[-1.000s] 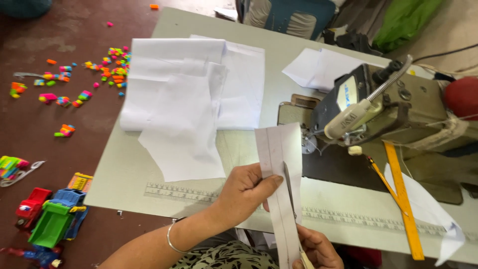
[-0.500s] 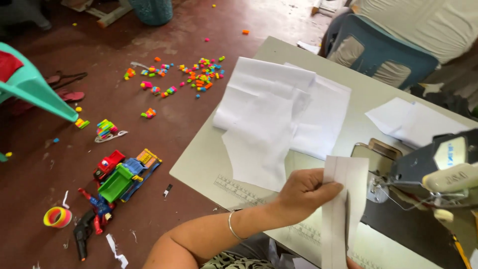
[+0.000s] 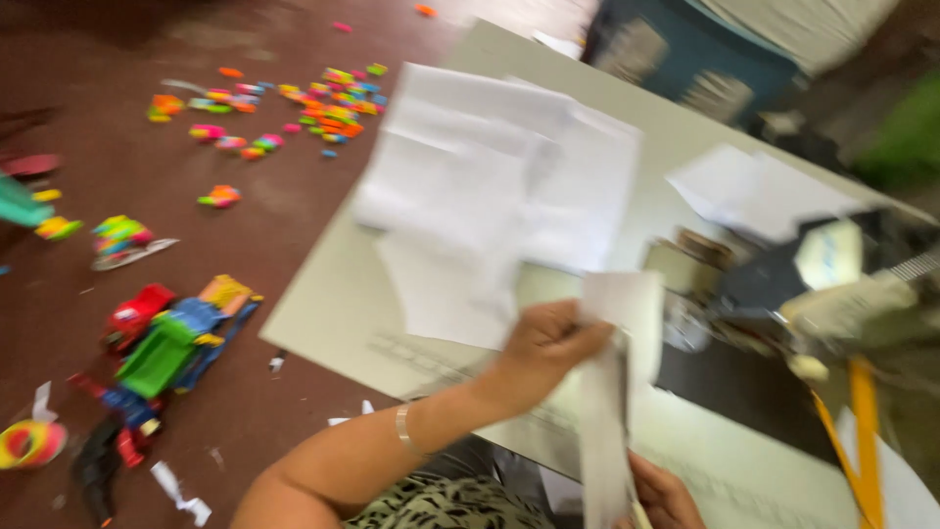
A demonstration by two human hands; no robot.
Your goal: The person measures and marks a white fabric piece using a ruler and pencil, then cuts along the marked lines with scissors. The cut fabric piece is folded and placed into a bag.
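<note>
My left hand (image 3: 544,345) grips the top of a long narrow strip of white fabric (image 3: 615,382) and holds it upright over the near edge of the pale sewing table (image 3: 333,304). At the bottom of the view my right hand (image 3: 666,495) holds the lower end of the same strip. A stack of white fabric pieces (image 3: 485,191) lies on the table beyond my left hand. The sewing machine (image 3: 832,284) stands to the right, blurred.
Another white piece (image 3: 754,191) lies at the table's far right. A yellow and orange ruler (image 3: 862,431) rests near the machine. On the red floor to the left are toy trucks (image 3: 171,338) and scattered small coloured blocks (image 3: 294,103).
The view has swung left and then slightly back right, now blurred. Both hands still hold the strip, which stays upright over the near table edge.
</note>
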